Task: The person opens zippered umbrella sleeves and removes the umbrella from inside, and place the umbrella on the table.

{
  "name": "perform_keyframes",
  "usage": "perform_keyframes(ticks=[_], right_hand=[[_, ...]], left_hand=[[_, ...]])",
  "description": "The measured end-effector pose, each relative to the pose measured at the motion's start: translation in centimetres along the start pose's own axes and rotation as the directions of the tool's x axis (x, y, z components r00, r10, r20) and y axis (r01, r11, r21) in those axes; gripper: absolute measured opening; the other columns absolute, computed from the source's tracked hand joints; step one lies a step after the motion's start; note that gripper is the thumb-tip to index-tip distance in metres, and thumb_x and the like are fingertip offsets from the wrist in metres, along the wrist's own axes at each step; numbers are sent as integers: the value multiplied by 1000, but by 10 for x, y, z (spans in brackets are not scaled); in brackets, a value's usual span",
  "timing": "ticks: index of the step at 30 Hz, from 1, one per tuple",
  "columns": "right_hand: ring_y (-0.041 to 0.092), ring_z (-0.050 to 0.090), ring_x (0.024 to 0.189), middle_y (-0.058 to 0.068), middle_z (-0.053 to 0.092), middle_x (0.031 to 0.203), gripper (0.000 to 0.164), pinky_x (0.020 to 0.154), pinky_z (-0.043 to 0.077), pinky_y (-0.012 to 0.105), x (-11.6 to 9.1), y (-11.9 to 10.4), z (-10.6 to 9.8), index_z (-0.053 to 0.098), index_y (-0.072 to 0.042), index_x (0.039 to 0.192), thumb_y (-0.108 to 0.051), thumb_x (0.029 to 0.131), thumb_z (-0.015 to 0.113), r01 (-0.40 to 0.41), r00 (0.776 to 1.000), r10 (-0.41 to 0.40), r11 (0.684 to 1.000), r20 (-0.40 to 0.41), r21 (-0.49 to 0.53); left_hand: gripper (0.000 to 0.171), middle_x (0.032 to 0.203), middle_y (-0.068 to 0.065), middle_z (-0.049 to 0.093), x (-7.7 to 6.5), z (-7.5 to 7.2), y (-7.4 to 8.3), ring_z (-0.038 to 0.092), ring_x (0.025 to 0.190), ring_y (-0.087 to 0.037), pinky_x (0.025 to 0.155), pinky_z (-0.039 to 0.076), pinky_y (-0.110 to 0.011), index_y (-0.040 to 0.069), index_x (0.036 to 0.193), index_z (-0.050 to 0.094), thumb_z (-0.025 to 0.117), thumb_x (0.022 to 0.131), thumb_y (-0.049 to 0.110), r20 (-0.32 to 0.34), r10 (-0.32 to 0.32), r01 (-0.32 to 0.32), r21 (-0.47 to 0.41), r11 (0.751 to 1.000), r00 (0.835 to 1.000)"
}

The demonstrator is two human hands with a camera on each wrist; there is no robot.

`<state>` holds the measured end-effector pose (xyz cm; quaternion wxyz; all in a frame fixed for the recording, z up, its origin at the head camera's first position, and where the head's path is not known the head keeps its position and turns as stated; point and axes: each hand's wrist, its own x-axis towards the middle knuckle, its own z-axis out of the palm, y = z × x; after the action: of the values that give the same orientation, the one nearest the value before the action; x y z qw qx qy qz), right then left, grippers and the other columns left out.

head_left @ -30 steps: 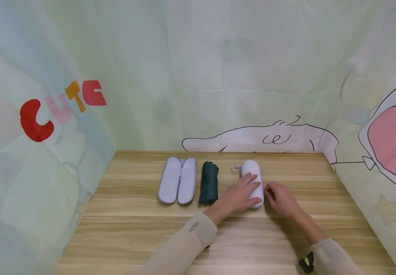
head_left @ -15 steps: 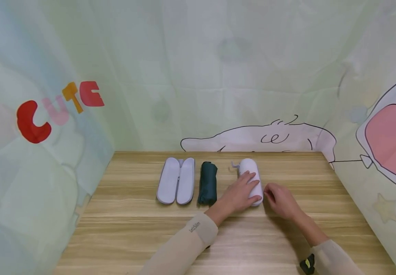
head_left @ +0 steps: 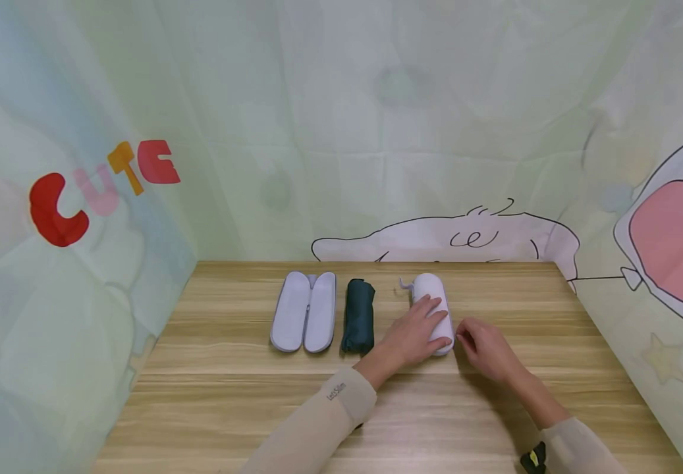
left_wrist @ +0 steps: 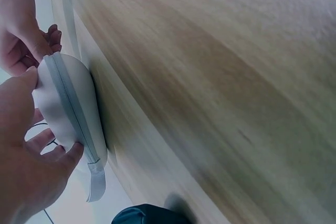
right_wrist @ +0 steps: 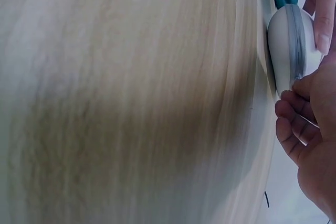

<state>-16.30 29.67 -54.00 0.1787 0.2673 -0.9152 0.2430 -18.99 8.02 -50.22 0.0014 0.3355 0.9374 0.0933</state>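
Note:
A white zippered glasses case (head_left: pixel 429 284) lies on the table beneath my left hand (head_left: pixel 413 334), whose fingers spread over its top and hold it. In the left wrist view, its grey zip band (left_wrist: pixel 67 95) runs along the side, with a short fabric strap (left_wrist: pixel 96 183) at one end. My right hand (head_left: pixel 486 349) is at the case's near right edge. In the right wrist view, its thumb and forefinger pinch at the zip (right_wrist: pixel 297 51); the zip pull itself is hidden by the fingertips.
Left of the case lies a rolled dark green bundle (head_left: pixel 359 316), possibly a folded umbrella. Farther left, a pale case (head_left: pixel 292 313) lies unfolded, its two halves side by side. Printed cloth (head_left: pixel 341 131) hangs behind the wooden table (head_left: pixel 222 395) and at both sides.
The head view has shifted slightly. Both hands stay almost in place at the white glasses case; nothing else has visibly moved.

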Motion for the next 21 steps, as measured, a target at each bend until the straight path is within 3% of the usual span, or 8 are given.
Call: perform_keyframes(ticks=[12,21], right_hand=[[6,54,74,-10,58,81,23,65,51,30,-5,-6,-3,67,-11,92,10,89,75,-31,999,30,999,43,33],[6,56,75,-10,60,82,24,66,52,32,-8,-7,-3,67,-12,91,10,87,77,7,1000,-8,1000,18,18]], left_hand=[[61,171,3,33,-1,-1,1,25,159,-19,116,44,-39,26,155,54,54,105,61,9,-5,5,-4,1000,1000],[54,171,2,31,-2,0,1,24,160,-21,117,43,-40,32,154,56,51,107,59,17,17,-18,20,1000,1000]])
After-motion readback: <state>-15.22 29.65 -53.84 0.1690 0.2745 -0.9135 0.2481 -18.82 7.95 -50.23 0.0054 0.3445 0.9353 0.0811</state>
